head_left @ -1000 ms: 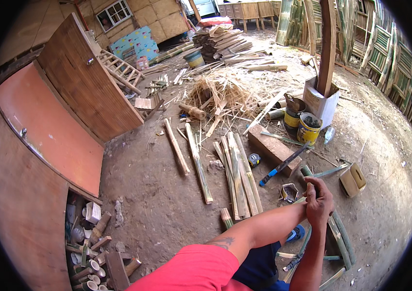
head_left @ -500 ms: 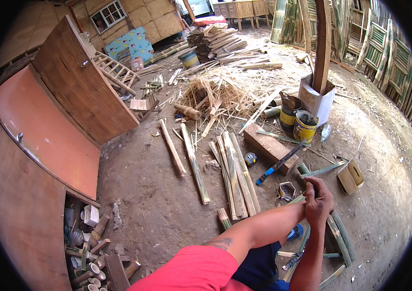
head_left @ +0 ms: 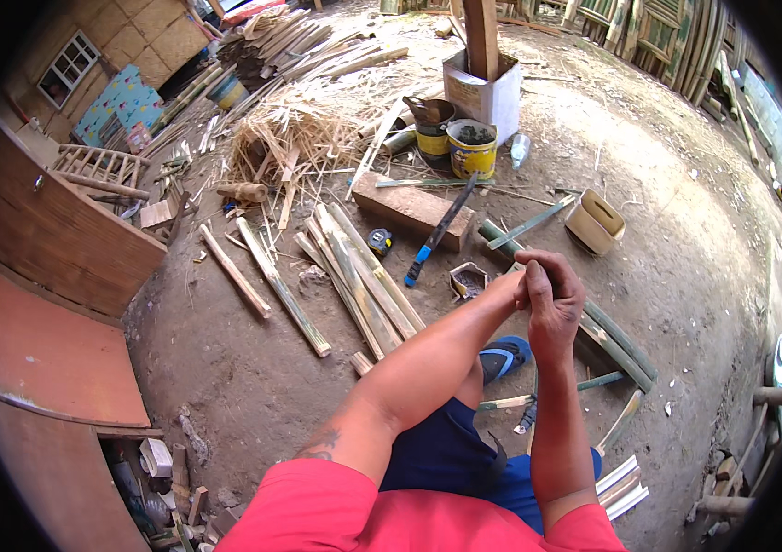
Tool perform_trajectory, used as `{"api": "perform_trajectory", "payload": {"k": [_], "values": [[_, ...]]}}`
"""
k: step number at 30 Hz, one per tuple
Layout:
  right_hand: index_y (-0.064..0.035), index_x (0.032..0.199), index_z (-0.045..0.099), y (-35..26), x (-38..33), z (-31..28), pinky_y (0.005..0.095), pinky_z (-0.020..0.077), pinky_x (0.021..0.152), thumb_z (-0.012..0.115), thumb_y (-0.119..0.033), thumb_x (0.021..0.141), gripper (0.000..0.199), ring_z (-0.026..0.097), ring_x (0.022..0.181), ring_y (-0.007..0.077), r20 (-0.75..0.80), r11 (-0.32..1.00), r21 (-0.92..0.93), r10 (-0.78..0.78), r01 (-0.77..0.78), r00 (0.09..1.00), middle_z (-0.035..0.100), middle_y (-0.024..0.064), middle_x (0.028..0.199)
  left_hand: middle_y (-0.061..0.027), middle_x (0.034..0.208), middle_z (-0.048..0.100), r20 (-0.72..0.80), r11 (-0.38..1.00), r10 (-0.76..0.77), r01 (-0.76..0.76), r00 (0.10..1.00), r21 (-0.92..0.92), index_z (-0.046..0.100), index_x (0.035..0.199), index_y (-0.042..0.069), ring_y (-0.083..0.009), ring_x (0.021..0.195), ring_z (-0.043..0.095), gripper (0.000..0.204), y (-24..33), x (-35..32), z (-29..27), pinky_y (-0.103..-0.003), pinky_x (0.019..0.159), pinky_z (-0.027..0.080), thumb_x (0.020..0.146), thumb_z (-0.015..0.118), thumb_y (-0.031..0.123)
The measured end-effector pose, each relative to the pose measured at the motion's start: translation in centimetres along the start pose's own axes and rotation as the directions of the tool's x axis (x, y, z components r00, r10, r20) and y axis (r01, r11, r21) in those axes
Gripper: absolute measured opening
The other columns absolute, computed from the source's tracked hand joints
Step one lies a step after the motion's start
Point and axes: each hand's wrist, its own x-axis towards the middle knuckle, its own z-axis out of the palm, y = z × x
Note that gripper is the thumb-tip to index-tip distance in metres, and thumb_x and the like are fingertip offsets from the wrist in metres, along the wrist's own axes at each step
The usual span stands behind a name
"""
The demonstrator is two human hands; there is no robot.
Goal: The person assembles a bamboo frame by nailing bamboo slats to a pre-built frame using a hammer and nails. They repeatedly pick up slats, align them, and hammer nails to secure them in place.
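My two hands meet in front of me over the bamboo frame. The left forearm reaches across from the lower left, and my left hand (head_left: 518, 291) is mostly hidden behind the other. My right hand (head_left: 556, 299) is closed beside it, with fingers curled and thumb bent; whatever lies between the hands cannot be made out. Below them is the green bamboo frame (head_left: 619, 342) on the ground, next to my foot in a blue flip-flop (head_left: 508, 354). Nearby lie a blue-handled tool with a long dark blade (head_left: 441, 230), a tape measure (head_left: 379, 241) and split bamboo slats (head_left: 359, 276).
A wooden block (head_left: 414, 210) lies ahead, before a yellow bucket (head_left: 472, 152) and a darker bucket (head_left: 432, 138). A beige container (head_left: 595, 223) stands at right. Bamboo shavings (head_left: 294, 138) are heaped farther off. A brown door (head_left: 59, 230) leans at left.
My view has turned right and down, so the surroundings shift left and up in the picture. My hands stay together.
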Motion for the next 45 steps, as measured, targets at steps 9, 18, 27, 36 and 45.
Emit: {"api": "perform_trajectory", "payload": {"k": [9,18,27,36,45], "values": [[-0.0041,0.111,0.071,12.5,-6.4,-10.3,0.0217,0.0454,0.06,0.059,-0.019,0.105,0.02,0.054,0.065,0.0051,-0.271,0.777,-0.015,0.602,-0.629,0.751,0.062,-0.0015,0.077,-0.0174,0.113,0.075,-0.058,0.975,-0.087,0.097,0.995,0.202,0.065,0.131,0.001,-0.0244,0.101,0.073,0.045,-8.1,4.4,0.4,-0.037,0.088,0.057,0.099,0.066,0.032],[-0.0028,0.11,0.071,26.3,-16.2,-21.9,0.029,0.0502,0.063,0.064,-0.022,0.1,0.023,0.061,0.067,0.012,-0.607,0.58,-0.072,0.619,-0.811,0.497,0.068,0.0037,0.079,-0.0142,0.132,0.067,0.141,0.675,-0.474,0.462,0.869,-0.576,0.053,0.145,0.004,-0.0208,0.111,0.068,0.048,-22.3,15.0,10.3,-0.033,0.091,0.054,0.107,0.058,0.031],[-0.0051,0.104,0.068,29.9,-20.0,-23.1,0.041,0.0538,0.075,0.077,-0.029,0.09,0.029,0.07,0.081,0.0285,-0.698,0.312,-0.376,0.524,-0.872,0.488,0.072,0.0104,0.084,-0.0218,0.138,0.061,0.167,0.203,-0.509,0.307,0.844,-0.93,0.052,0.129,0.0,-0.0297,0.118,0.067,0.049,-25.6,27.9,18.3,-0.038,0.096,0.057,0.1,0.072,0.034],[-0.0073,0.106,0.068,29.2,-19.6,-23.0,0.0451,0.0518,0.084,0.08,-0.023,0.084,0.03,0.065,0.094,0.0329,-0.628,0.273,-0.497,0.542,-0.824,0.558,0.068,0.0095,0.092,-0.0115,0.114,0.07,0.047,0.262,-0.499,0.203,0.865,-0.943,0.055,0.124,0.003,-0.0283,0.1,0.074,0.042,-26.0,29.4,19.4,-0.031,0.076,0.063,0.099,0.072,0.031],[-0.0062,0.111,0.066,30.2,-20.3,-22.6,0.0461,0.0513,0.085,0.081,-0.022,0.083,0.036,0.065,0.093,0.0337,-0.638,0.237,-0.523,0.528,-0.819,0.56,0.067,0.0109,0.093,-0.0149,0.121,0.062,0.011,0.342,-0.525,0.222,0.851,-0.913,0.038,0.131,-0.001,-0.0305,0.104,0.073,0.063,-25.1,29.2,19.3,-0.035,0.079,0.063,0.098,0.073,0.038]]}}
